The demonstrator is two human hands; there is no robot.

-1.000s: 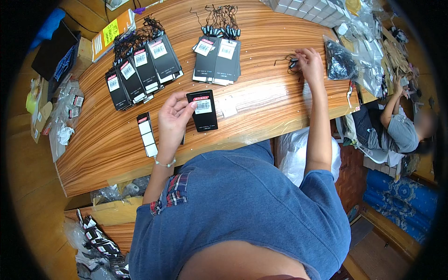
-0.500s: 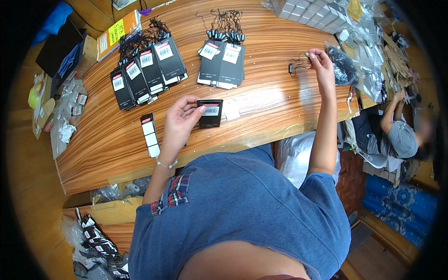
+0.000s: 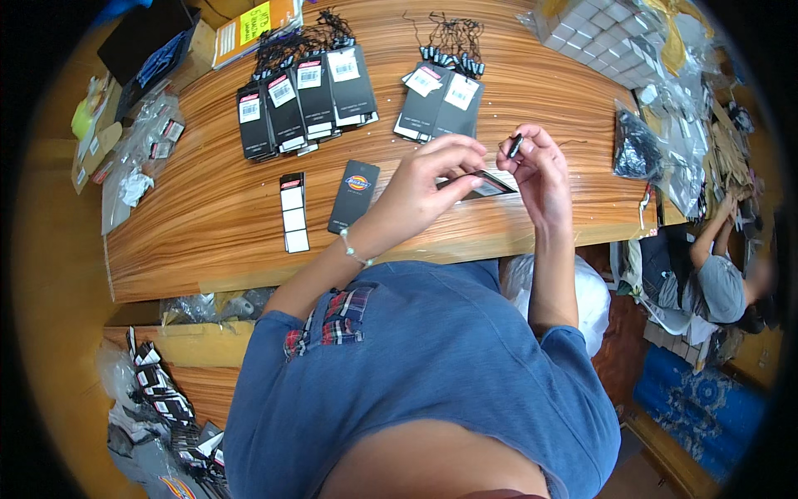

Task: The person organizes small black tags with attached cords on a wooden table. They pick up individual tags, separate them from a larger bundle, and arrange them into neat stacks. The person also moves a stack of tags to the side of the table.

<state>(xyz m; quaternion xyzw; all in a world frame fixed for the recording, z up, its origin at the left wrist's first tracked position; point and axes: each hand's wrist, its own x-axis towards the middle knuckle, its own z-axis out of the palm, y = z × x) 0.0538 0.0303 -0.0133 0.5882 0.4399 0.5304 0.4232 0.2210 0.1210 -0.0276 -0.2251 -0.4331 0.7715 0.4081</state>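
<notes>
My left hand (image 3: 445, 170) pinches a dark hang tag (image 3: 492, 185), tilted nearly edge-on; whether it is one tag or a few cannot be told. Close beside it, my right hand (image 3: 539, 170) grips a small black clasp of a hang-tag string (image 3: 515, 147) between thumb and fingers. A bit of thin dark cord shows behind the right hand. To the left of my left wrist, a dark hang tag (image 3: 353, 197) with an oval logo lies flat. Further left is a narrow black strip with white labels (image 3: 293, 212).
Several piles of strung dark tags (image 3: 307, 96) lie at the far left, with another pile (image 3: 439, 100) at the far middle. White boxes (image 3: 590, 37) and a plastic bag of black strings (image 3: 637, 145) stand at the right. A co-worker (image 3: 719, 283) sits beyond.
My right hand has come left from near the plastic bag, bringing the string to my left hand. My left hand has moved right with its tag, uncovering the logo tag. The view has shifted.
</notes>
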